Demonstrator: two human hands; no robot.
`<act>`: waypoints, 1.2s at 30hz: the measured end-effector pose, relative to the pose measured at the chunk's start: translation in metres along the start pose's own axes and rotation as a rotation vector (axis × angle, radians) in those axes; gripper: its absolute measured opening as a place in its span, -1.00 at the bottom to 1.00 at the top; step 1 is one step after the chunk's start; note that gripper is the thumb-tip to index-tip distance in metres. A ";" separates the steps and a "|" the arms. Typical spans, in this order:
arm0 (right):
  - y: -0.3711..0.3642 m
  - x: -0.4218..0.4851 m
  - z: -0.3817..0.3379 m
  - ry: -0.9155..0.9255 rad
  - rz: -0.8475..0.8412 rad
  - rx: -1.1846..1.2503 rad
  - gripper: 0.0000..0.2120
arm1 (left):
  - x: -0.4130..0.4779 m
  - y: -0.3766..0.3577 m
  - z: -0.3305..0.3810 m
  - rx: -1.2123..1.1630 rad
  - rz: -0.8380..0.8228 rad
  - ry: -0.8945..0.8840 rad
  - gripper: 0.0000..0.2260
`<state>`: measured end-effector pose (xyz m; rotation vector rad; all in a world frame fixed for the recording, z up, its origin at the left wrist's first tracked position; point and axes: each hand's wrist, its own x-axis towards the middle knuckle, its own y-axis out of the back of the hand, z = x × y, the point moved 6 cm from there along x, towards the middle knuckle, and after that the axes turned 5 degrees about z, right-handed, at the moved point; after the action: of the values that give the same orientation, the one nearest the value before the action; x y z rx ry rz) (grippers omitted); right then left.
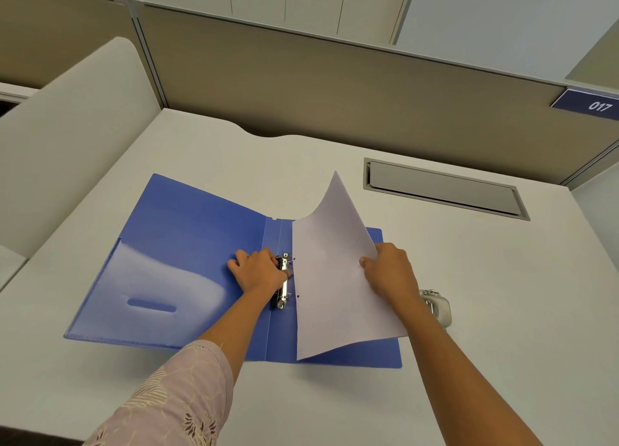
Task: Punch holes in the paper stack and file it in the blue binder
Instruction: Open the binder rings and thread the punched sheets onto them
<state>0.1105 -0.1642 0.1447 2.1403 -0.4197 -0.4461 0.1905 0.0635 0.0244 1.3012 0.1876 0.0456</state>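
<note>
The blue binder (187,261) lies open and flat on the white desk. Its metal ring clip (284,283) runs along the spine. My left hand (258,271) rests on the clip, fingers pressed against the metal. The white paper stack (330,284) has two punched holes on its left edge, right beside the rings. My right hand (388,271) pinches the stack's right edge and lifts it, so the far corner curls upward. The stack's lower part lies on the binder's right cover.
A white hole punch (437,306) sits on the desk just right of my right forearm. A grey cable hatch (442,189) is set into the desk at the back right. Beige partition walls (301,87) close off the back and left.
</note>
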 end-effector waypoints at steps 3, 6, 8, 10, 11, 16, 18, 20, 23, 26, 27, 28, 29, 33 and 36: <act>0.003 -0.001 -0.001 0.008 0.009 -0.025 -0.78 | 0.000 0.001 0.000 0.001 0.003 -0.005 -0.66; 0.003 -0.002 -0.001 -0.001 -0.004 -0.015 -0.78 | 0.000 0.000 0.000 -0.011 0.010 -0.009 -0.64; 0.004 -0.003 -0.001 -0.013 -0.007 0.007 -0.77 | 0.000 -0.001 0.000 -0.011 0.011 -0.007 -0.63; 0.007 -0.004 -0.002 -0.020 0.002 0.033 -0.76 | 0.000 -0.001 0.000 -0.006 0.011 -0.005 -0.64; 0.008 -0.004 -0.003 -0.020 0.005 0.047 -0.76 | 0.001 -0.001 0.000 -0.005 0.013 -0.004 -0.65; 0.010 -0.005 -0.016 0.026 -0.002 0.073 -0.79 | 0.002 -0.002 -0.001 -0.002 0.025 0.003 -0.80; 0.010 -0.005 -0.022 0.039 -0.011 0.069 -0.77 | 0.002 -0.003 0.000 0.002 0.021 0.004 -0.81; 0.010 -0.005 -0.028 0.049 -0.017 0.062 -0.77 | 0.002 -0.003 0.000 0.004 0.016 0.002 -0.81; 0.012 -0.004 -0.033 0.048 -0.022 0.047 -0.78 | 0.002 -0.003 -0.001 0.003 0.006 0.002 -0.82; 0.012 -0.004 -0.036 0.052 -0.032 0.029 -0.77 | 0.002 -0.003 -0.002 -0.016 -0.008 0.012 -0.84; 0.012 -0.004 -0.037 0.052 -0.038 0.026 -0.76 | 0.002 -0.003 -0.003 -0.030 -0.014 0.018 -0.84; 0.012 -0.005 -0.038 0.053 -0.044 0.022 -0.75 | 0.002 -0.003 -0.004 -0.047 -0.020 0.022 -0.84; 0.012 -0.006 -0.039 0.057 -0.049 0.017 -0.75 | 0.003 -0.002 -0.005 -0.062 -0.025 0.026 -0.83; 0.012 -0.009 -0.046 0.079 -0.051 -0.014 -0.77 | 0.003 -0.001 -0.006 -0.089 -0.031 0.040 -0.81; 0.013 -0.012 -0.051 0.093 -0.036 -0.052 -0.78 | 0.002 0.000 -0.006 -0.100 -0.038 0.043 -0.75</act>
<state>0.1220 -0.1305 0.1848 2.1118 -0.3142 -0.3718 0.1917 0.0697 0.0223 1.1971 0.2440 0.0503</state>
